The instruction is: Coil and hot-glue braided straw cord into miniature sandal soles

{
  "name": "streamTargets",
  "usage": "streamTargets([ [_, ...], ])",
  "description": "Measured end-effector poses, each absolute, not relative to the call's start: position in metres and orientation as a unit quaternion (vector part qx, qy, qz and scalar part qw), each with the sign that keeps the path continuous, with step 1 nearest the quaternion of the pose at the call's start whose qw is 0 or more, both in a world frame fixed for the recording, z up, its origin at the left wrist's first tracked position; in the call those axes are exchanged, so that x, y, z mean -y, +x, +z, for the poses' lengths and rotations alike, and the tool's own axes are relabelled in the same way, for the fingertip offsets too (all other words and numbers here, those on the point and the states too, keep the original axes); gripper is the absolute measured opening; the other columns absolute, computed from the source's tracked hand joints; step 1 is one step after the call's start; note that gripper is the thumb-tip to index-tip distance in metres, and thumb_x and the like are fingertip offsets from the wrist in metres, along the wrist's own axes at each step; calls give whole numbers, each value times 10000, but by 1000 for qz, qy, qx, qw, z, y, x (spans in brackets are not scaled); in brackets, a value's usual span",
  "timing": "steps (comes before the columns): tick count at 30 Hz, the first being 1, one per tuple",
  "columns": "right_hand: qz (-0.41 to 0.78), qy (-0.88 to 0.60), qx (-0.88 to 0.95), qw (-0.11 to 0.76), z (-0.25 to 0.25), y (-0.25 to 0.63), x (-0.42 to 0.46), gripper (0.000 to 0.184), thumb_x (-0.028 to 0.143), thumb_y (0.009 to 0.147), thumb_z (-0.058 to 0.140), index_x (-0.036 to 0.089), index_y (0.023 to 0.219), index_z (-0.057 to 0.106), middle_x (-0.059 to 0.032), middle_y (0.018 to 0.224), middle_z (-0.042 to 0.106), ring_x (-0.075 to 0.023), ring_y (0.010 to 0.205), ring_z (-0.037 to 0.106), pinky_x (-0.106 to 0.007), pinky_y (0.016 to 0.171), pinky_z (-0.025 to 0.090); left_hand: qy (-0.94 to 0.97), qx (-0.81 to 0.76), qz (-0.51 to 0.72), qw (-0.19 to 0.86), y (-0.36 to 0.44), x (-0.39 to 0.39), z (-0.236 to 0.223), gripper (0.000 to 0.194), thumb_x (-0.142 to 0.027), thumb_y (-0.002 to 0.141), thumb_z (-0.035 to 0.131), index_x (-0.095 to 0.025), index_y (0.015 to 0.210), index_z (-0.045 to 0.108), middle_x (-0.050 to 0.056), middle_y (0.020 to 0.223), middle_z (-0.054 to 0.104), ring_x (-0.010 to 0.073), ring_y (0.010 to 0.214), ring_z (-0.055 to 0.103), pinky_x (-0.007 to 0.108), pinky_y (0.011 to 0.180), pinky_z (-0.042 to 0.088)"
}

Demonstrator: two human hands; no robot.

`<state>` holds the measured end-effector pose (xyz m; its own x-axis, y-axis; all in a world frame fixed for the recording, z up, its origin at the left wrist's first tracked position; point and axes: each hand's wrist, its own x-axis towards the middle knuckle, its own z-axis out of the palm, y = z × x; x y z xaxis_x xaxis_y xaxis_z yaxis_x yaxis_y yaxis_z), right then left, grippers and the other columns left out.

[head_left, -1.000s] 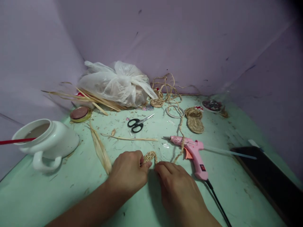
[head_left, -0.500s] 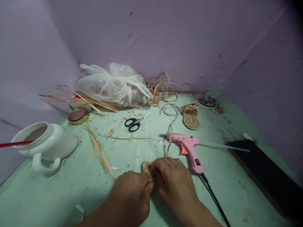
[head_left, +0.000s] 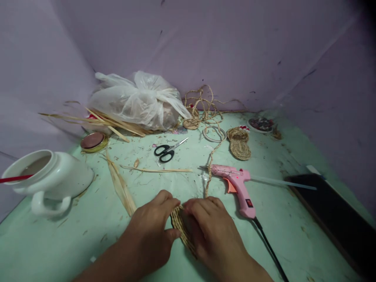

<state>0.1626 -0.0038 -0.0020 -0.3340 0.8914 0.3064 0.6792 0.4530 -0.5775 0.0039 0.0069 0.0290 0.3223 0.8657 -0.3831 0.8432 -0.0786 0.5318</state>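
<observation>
Between my hands is a small coiled piece of braided straw rope [head_left: 182,229], tilted on its edge. My left hand [head_left: 154,227] grips its left rim between fingers and thumb. My right hand [head_left: 213,231] is closed around the other side and hides part of it. A strand of straw rope [head_left: 209,180] runs from near my right fingertips toward the back. Right of that strand lies a pink hot glue gun [head_left: 236,182] with a clear glue stick in its rear. Black-handled scissors [head_left: 169,150] lie farther back.
At left a white jug [head_left: 61,176] lies on its side; a tin [head_left: 93,141] sits behind it. A knotted plastic bag [head_left: 138,102], tangled rope [head_left: 202,103], a slipper-shaped straw piece [head_left: 239,143] and a bead dish [head_left: 261,124] line the back. A dark phone [head_left: 331,219] lies right.
My left hand has shifted left and up along the coiled piece, with fingers and thumb spread wider. More of its woven side shows now. The view has shifted slightly.
</observation>
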Motion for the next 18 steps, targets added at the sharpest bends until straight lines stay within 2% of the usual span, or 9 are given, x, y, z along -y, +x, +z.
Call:
streamTargets([
  [3, 86, -506, 826, 233, 0, 167, 4, 174, 131, 731, 533, 166, 851, 653, -64, 852, 697, -242, 749, 603, -408, 793, 327, 726, -605, 9, 326, 4, -1, 28, 365, -208, 694, 629, -244, 1050, 558, 28, 1065, 575, 218, 953, 581, 332, 843, 424],
  [5, 45, -497, 842, 205, 1, 171, 6, 174, 111, 680, 574, 178, 807, 673, -44, 806, 702, -245, 743, 608, -445, 880, 274, 715, -626, 0, 311, 5, 3, 28, 327, -223, 692, 634, -238, 1008, 553, 33, 1046, 582, 230, 937, 585, 349, 818, 426],
  [8, 39, -488, 850, 194, -1, 176, 12, 228, 43, 590, 589, 199, 731, 677, -6, 731, 687, -225, 726, 609, -434, 945, 227, 699, -649, -9, 300, 7, 8, 26, 279, -236, 689, 627, -237, 956, 545, 33, 1003, 593, 243, 917, 585, 362, 779, 421],
  [12, 49, -495, 848, 184, -5, 178, 16, 206, 47, 570, 586, 206, 678, 660, 9, 629, 639, -208, 646, 586, -413, 928, 262, 697, -657, -2, 287, 7, 12, 20, 238, -292, 696, 628, -239, 913, 547, 30, 958, 599, 251, 897, 583, 368, 754, 411],
  [15, 56, -498, 847, 178, -4, 177, 16, 266, 68, 562, 586, 200, 772, 681, -3, 655, 656, -216, 653, 591, -417, 914, 280, 702, -652, -3, 287, 7, 15, 17, 221, -296, 700, 621, -238, 900, 545, 30, 951, 593, 251, 886, 579, 357, 727, 405],
  [18, 49, -497, 848, 177, -3, 176, 15, 258, 72, 539, 577, 203, 739, 674, -20, 663, 653, -220, 636, 579, -390, 784, 338, 720, -636, 4, 279, 6, 15, 15, 173, -288, 712, 607, -231, 861, 540, 26, 942, 580, 241, 862, 570, 344, 705, 397],
])
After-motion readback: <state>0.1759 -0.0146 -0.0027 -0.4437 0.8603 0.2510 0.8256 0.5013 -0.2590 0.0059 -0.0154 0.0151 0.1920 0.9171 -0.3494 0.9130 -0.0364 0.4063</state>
